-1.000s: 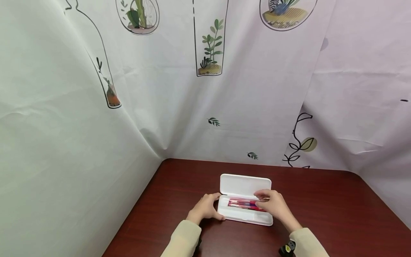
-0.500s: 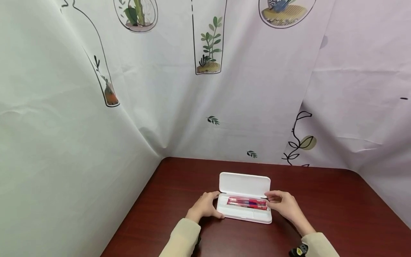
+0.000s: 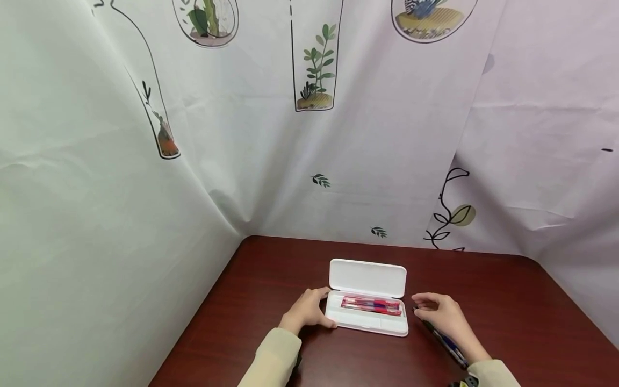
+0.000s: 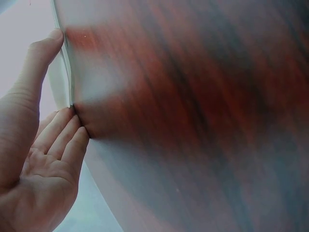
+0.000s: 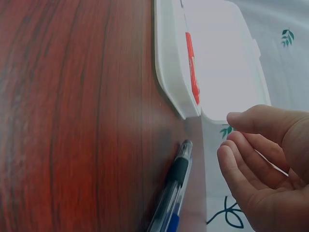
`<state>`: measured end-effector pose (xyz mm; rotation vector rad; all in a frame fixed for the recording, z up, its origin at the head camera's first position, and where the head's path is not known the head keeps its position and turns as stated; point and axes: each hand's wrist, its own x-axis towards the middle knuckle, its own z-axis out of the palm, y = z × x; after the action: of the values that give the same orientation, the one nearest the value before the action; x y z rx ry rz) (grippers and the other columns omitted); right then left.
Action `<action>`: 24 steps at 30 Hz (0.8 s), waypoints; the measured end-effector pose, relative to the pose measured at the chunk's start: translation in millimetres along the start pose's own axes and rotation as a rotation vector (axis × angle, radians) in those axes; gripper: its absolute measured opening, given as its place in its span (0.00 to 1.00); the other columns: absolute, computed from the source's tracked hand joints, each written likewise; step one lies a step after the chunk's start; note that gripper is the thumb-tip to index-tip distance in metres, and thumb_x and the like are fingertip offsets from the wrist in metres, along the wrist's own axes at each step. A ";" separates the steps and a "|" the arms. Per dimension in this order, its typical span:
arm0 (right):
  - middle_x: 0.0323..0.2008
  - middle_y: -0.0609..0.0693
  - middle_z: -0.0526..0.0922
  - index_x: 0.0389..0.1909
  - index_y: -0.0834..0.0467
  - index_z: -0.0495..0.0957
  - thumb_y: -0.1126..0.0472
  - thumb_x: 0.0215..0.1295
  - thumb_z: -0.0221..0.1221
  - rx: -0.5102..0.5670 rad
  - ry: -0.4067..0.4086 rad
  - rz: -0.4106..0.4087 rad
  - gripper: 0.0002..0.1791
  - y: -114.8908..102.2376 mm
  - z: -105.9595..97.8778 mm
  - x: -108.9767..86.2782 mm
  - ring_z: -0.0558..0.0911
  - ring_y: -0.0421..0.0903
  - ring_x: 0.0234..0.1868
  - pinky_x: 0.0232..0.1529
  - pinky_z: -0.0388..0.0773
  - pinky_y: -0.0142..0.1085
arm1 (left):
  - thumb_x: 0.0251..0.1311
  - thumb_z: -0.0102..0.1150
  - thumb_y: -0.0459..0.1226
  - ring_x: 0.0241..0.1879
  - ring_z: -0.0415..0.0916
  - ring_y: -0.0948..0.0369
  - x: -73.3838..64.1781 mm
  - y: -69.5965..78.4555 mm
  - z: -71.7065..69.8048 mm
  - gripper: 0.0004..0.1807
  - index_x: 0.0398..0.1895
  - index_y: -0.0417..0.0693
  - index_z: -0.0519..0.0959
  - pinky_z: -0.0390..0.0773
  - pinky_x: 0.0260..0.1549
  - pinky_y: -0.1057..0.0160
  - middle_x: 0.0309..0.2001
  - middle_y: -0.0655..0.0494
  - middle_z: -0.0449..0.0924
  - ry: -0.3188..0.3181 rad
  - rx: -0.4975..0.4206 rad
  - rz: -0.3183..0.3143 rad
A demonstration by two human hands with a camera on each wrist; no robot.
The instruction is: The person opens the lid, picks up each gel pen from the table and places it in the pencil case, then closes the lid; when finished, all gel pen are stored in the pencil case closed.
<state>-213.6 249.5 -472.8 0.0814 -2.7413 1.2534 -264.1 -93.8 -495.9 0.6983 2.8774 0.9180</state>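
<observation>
In the head view a white pencil case (image 3: 358,326) lies on the table with its lid (image 3: 367,277) raised. Several red-capped pens (image 3: 371,305) lie inside it. My left hand (image 3: 306,312) holds the case's left end between thumb and fingers; the left wrist view shows this grip (image 4: 48,145) at the case's edge. To the right of the case, my right hand (image 3: 442,314) hovers with loosely bent fingers and nothing between them. Beneath it on the table lie dark and blue pens (image 3: 450,346), partly hidden by the hand; the right wrist view shows their clear ends (image 5: 176,179) near the case.
The dark red wooden table (image 3: 285,263) extends around the case on all sides. A pale cloth wall (image 3: 271,161) printed with plants stands along its back and left edges.
My right hand has moved right, from over the red pens past the case's right end. The dark and blue pens beside the case have come into view. My left hand keeps its hold.
</observation>
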 end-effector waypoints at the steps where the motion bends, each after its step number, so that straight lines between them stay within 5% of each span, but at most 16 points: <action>1: 0.42 0.59 0.87 0.44 0.64 0.84 0.67 0.52 0.69 -0.006 -0.001 0.005 0.16 1.0 -0.8 -0.7 0.85 0.45 0.37 0.35 0.81 0.29 | 0.32 0.84 0.45 0.49 0.77 0.61 -0.3 0.0 0.3 0.42 0.57 0.47 0.78 0.77 0.52 0.60 0.54 0.53 0.82 -0.002 -0.001 -0.004; 24: 0.32 0.52 0.88 0.40 0.60 0.86 0.68 0.48 0.69 -0.156 0.000 0.091 0.15 27.6 -16.2 -19.4 0.84 0.42 0.33 0.33 0.74 0.33 | 0.31 0.84 0.46 0.48 0.77 0.62 0.8 -1.3 1.8 0.43 0.57 0.47 0.77 0.77 0.51 0.61 0.54 0.54 0.82 -0.004 -0.001 -0.012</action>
<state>-195.7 279.7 -485.7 -0.0588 -2.8609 1.0547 -265.1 -93.4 -498.0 0.6806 2.8749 0.9152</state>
